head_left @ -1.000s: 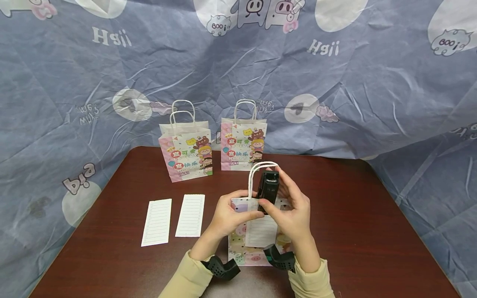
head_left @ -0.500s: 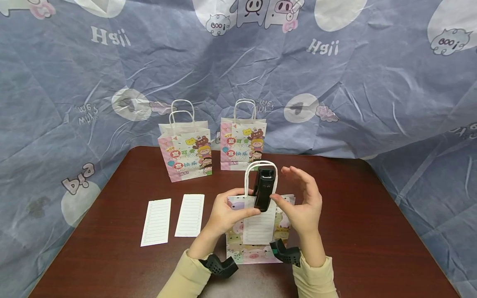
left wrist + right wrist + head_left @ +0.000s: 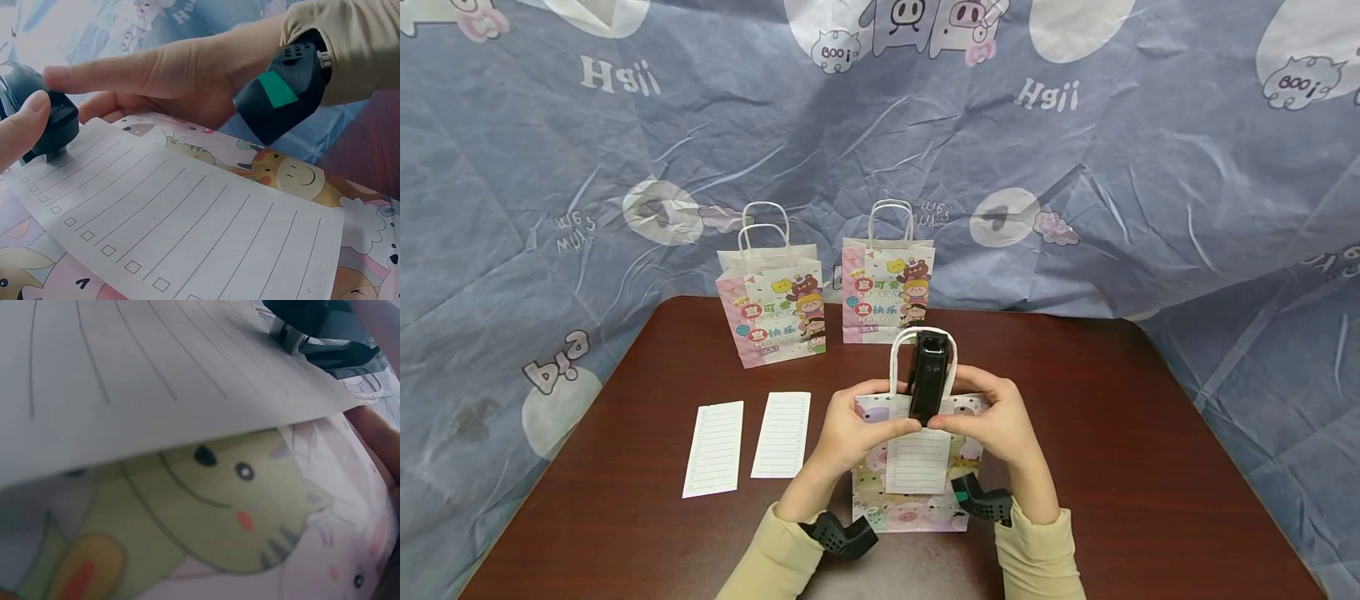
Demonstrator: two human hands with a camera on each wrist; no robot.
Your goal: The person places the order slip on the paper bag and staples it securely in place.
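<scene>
A black stapler (image 3: 928, 377) straddles the top edge of an animal-print paper bag (image 3: 910, 513), by the bag's white handles. Under its jaw sits the top of a lined checklist sheet (image 3: 917, 463), which lies against the bag's front. My left hand (image 3: 850, 427) holds the stapler from the left, thumb on its near end and fingers behind the bag. From the other side, my right hand (image 3: 1000, 417) grips it likewise. Both thumbs rest on the stapler (image 3: 56, 122) in the left wrist view. The right wrist view shows the stapler (image 3: 331, 325) at the sheet's edge; most fingers are hidden.
Two pink-and-white paper bags, one at left (image 3: 775, 308) and one at centre (image 3: 887, 292), stand at the back of the brown table (image 3: 1112, 433). Two more lined sheets, left (image 3: 713, 450) and right (image 3: 781, 435), lie left of my hands. A blue printed cloth (image 3: 850, 125) hangs behind.
My right hand let its fingers come away from the stapler, spread them, then moved back in and took hold again. The stapler now stands more upright; my left hand has kept its hold.
</scene>
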